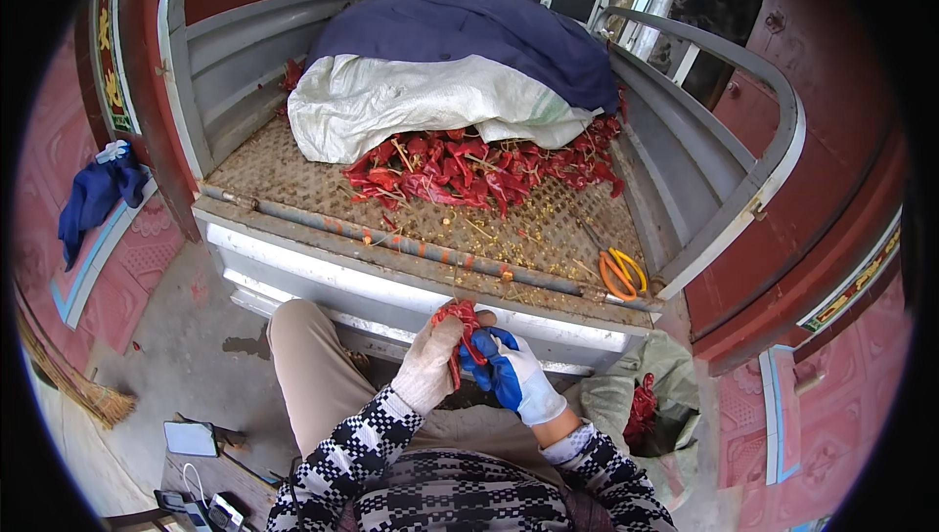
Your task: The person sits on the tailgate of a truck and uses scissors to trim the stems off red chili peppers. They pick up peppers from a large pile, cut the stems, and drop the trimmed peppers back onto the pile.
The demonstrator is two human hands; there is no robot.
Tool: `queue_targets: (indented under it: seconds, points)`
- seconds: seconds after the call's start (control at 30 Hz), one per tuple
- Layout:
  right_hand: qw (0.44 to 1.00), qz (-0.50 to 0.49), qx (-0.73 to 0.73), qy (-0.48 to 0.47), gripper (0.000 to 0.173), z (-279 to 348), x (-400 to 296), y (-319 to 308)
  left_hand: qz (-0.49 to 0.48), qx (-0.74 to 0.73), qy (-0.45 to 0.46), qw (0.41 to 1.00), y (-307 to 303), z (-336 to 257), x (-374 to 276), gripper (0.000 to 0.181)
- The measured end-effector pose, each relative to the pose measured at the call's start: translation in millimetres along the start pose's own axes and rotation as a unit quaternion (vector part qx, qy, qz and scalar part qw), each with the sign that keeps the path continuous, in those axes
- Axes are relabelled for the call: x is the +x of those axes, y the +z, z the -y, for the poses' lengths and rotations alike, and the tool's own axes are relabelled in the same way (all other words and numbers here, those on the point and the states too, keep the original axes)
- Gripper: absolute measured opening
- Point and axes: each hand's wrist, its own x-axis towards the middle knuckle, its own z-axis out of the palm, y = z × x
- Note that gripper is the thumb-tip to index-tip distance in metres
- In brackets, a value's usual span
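Note:
My left hand (429,363), in an off-white knit glove, grips several wrinkled red chili peppers (459,312) above my lap. My right hand (512,371) wears a white glove with a blue coated palm and fingers. Its bent fingers pinch at the same peppers from the right side. Ahead, a pile of red chili peppers (469,174) with pale stems lies on the rusty patterned truck bed (286,165). A white woven sack (411,95) and a dark blue jacket (469,22) partly cover the pile. Scissors with orange and yellow handles (622,274) rest near the bed's right rear corner.
Grey metal side rails (733,66) flank the bed. By my right leg, an open woven sack (660,371) holds red peppers (641,413). A wooden bench (242,477) at lower left bears a phone (191,438) and small devices. A straw broom (99,398) stands farther left.

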Motion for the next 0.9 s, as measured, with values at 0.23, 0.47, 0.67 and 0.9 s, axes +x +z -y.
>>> queue_targets:
  seconds: [0.23,0.47,0.67,0.9]
  points:
    - [0.876,-0.076,-0.459,-0.13,0.022,15.2,-0.7,-18.0,-0.005,0.056,0.013,0.998,0.0,-0.6,-1.8,0.039]
    - [0.68,-0.067,-0.599,-0.417,0.031,79.1,-5.3,4.1,0.004,0.205,-0.018,0.979,5.8,-11.4,-1.9,0.034]
    - [0.642,0.015,-0.624,-0.446,0.029,65.3,14.9,15.5,0.005,0.174,-0.016,0.985,3.0,-6.9,0.5,0.029]
    - [0.613,-0.017,-0.626,-0.481,0.022,48.9,14.8,8.4,0.021,0.291,-0.031,0.956,7.7,-12.2,-8.2,0.021]
